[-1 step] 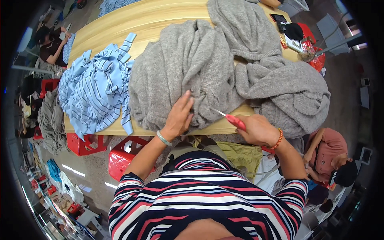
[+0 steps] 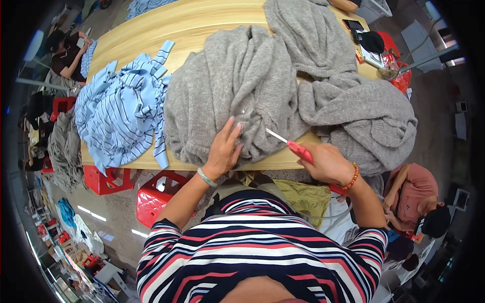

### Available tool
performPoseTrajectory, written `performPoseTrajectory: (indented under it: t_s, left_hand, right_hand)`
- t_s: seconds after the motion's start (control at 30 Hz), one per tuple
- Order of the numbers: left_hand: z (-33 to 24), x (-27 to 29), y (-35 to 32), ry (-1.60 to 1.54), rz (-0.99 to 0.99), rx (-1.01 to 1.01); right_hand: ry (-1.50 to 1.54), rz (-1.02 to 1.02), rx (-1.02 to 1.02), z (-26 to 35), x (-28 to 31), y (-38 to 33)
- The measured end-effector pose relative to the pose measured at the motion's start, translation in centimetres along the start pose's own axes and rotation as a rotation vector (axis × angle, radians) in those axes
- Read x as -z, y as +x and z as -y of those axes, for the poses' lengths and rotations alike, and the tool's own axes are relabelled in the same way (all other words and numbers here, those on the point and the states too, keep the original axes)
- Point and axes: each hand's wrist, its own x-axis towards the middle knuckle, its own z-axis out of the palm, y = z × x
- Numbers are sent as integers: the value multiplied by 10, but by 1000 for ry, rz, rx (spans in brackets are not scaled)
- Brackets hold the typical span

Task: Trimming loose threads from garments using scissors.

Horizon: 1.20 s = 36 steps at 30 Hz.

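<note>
A large heap of grey knitted fabric (image 2: pixel 207 91) lies bunched on the wooden table in front of me. My left hand (image 2: pixel 222 151) rests on its near side, fingers stretched out and a little apart, pressing the knit. A light band circles that wrist. In my right hand (image 2: pixel 326 164) is a tool with a red handle and a slim metal shaft (image 2: pixel 277 135), closed in my fingers. Its shaft points left at the grey knit near my left fingertips. Whether the tip touches the fabric I cannot tell, nor what shape it has. An orange bead bracelet is on my right wrist.
Blue striped garments (image 2: pixel 121 111) are piled left on the table (image 2: pixel 136 35). More grey knitwear (image 2: pixel 358 111) lies right and behind. A phone (image 2: pixel 352 24) and dark cap (image 2: pixel 371 40) sit far right. Red stools (image 2: pixel 156 199) stand below; people sit left (image 2: pixel 65 55) and right (image 2: pixel 414 187).
The tool's tip has drawn back slightly from the knit, so more of its shaft shows. My left fingers have shifted slightly left and toward me on the fabric.
</note>
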Motion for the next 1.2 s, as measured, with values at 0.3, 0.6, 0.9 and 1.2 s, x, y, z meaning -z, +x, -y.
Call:
performPoseTrajectory:
  t_s: [0.3, 0.6, 0.9, 1.2]
  left_hand:
    - [-30, 17, -14, -127, -186, 271]
    - [-60, 28, 9, -178, -353, 117]
    - [23, 56, -77, 254, -226, 415]
    - [4, 85, 45, -486, 1, 622]
  right_hand:
    - [228, -299, -138, 25, -27, 45]
    - [877, -248, 40, 44, -48, 88]
    - [63, -415, 277, 91, -57, 64]
    - [314, -454, 447, 114, -110, 77]
